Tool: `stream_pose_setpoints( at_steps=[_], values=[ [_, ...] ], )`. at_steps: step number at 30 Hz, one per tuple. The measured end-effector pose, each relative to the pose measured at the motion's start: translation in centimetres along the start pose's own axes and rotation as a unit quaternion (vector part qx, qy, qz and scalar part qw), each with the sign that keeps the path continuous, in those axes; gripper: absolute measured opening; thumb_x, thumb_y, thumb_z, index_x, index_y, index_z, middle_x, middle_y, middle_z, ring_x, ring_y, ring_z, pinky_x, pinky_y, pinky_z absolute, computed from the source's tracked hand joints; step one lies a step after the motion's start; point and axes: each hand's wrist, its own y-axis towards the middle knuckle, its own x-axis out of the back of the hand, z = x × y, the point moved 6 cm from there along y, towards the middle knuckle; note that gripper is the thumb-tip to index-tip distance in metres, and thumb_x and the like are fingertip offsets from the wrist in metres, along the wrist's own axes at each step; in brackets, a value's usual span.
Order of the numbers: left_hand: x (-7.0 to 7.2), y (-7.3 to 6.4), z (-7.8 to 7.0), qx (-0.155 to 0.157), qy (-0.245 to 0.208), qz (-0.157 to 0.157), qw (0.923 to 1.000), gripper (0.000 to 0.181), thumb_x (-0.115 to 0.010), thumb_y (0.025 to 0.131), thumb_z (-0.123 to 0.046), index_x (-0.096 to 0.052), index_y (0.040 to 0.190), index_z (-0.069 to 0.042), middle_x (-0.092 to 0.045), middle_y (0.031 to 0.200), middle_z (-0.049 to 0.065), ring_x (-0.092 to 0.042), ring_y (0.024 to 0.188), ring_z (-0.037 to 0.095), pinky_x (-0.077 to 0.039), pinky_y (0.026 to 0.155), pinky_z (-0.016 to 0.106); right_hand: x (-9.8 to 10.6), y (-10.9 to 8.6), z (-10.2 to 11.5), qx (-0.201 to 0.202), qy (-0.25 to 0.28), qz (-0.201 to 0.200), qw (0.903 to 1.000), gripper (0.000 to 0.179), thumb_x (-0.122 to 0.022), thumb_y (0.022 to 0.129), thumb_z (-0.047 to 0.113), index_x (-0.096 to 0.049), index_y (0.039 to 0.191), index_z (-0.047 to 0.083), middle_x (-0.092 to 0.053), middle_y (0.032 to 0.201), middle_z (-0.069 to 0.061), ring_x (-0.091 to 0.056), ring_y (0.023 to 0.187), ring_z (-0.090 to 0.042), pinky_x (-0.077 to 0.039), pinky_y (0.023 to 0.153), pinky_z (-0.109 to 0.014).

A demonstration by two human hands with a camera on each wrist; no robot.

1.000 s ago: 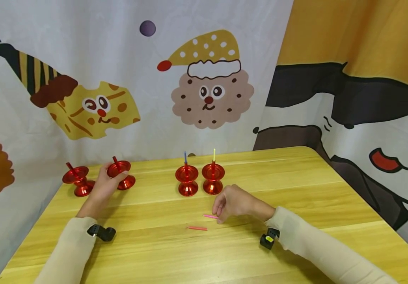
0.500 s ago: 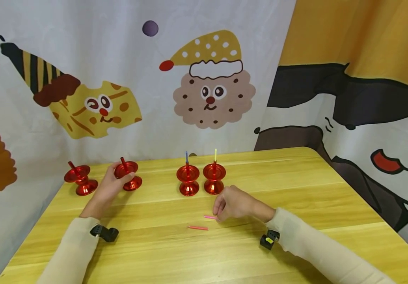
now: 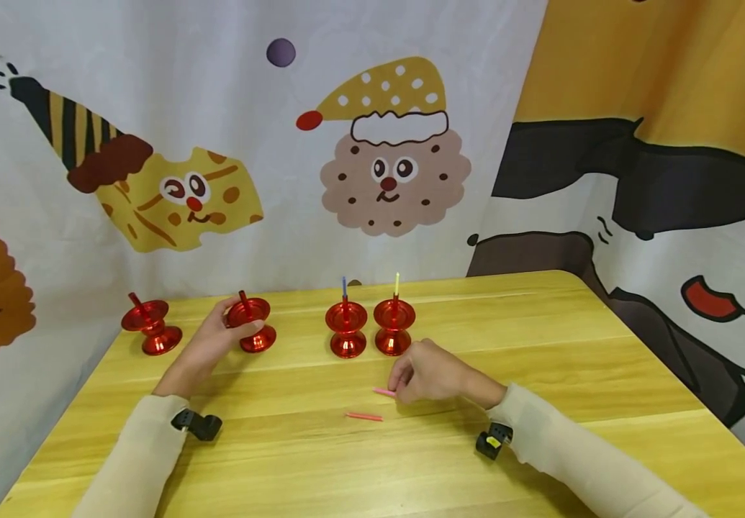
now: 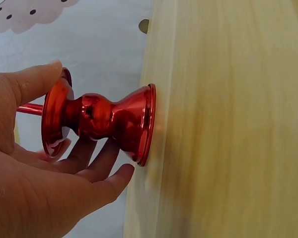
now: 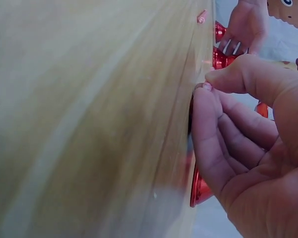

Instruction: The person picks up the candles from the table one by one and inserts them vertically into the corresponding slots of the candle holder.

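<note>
My left hand [image 3: 217, 334] grips a shiny red candle holder [image 3: 254, 338] by its upper dish, thumb on the near rim and fingers around the far side. In the left wrist view, the holder's flared base [image 4: 139, 124] is right at the table surface. With thumb and forefinger, my right hand [image 3: 433, 370] pinches the end of a pink candle [image 3: 382, 391] low over the table. A second candle, coral red [image 3: 364, 416], lies in front of it.
Two red holders stand at the back middle, bearing a blue candle [image 3: 345, 288] and a yellow candle [image 3: 397, 283]. Another holder [image 3: 161, 339] without a candle stands at the left edge. A patterned curtain [image 3: 294, 165] hangs behind the wooden table [image 3: 268, 460].
My left hand has moved the red candle holder to the right, away from the leftmost one. The right hand stays at the pink candle, which is tilted slightly differently.
</note>
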Motion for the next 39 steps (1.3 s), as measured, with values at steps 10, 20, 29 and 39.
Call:
stream_pose_setpoints(
  at_steps=[10, 20, 29, 39],
  values=[
    [-1.4, -0.1, -0.9, -0.025, 0.042, 0.014, 0.9987, 0.095, -0.07, 0.11, -0.024, -0.006, 0.173, 0.005, -0.029, 0.17, 0.038, -0.032, 0.157, 0.052, -0.031, 0.126, 0.064, -0.2, 1.1, 1.5, 0.096, 0.009, -0.045, 0.9943, 0.017, -0.078, 0.085, -0.009, -0.085, 0.093, 0.005, -0.076, 0.081, 0.011, -0.069, 0.074, -0.002, -0.062, 0.069, -0.025],
    [-2.8, -0.2, -1.3, -0.043, 0.047, 0.037, 0.9972, 0.092, -0.071, 0.11, -0.026, -0.011, 0.172, 0.005, -0.036, 0.167, 0.036, -0.04, 0.153, 0.05, -0.038, 0.122, 0.064, 0.6, 2.5, 4.6, 0.117, 0.048, -0.11, 0.9859, 0.013, -0.077, 0.09, -0.007, -0.084, 0.098, 0.001, -0.076, 0.084, 0.008, -0.067, 0.073, -0.004, -0.061, 0.069, -0.025],
    [-4.1, -0.2, -1.8, -0.051, 0.057, 0.042, 0.9962, 0.089, -0.073, 0.109, -0.024, -0.017, 0.171, 0.004, -0.04, 0.165, 0.035, -0.042, 0.152, 0.049, -0.037, 0.123, 0.063, 1.3, 4.3, 6.9, 0.144, 0.041, -0.186, 0.971, 0.015, -0.077, 0.088, -0.005, -0.084, 0.098, 0.005, -0.075, 0.082, 0.006, -0.068, 0.07, -0.005, -0.06, 0.067, -0.026],
    [-5.3, -0.2, -1.9, -0.06, 0.042, 0.054, 0.9959, 0.089, -0.075, 0.108, -0.025, -0.019, 0.171, 0.002, -0.044, 0.163, 0.033, -0.044, 0.151, 0.047, -0.04, 0.121, 0.061, 1.4, 6.9, 8.3, 0.154, 0.08, -0.208, 0.9624, 0.011, -0.078, 0.089, -0.004, -0.077, 0.095, 0.005, -0.073, 0.084, 0.002, -0.068, 0.074, -0.01, -0.059, 0.07, -0.027]
  ],
)
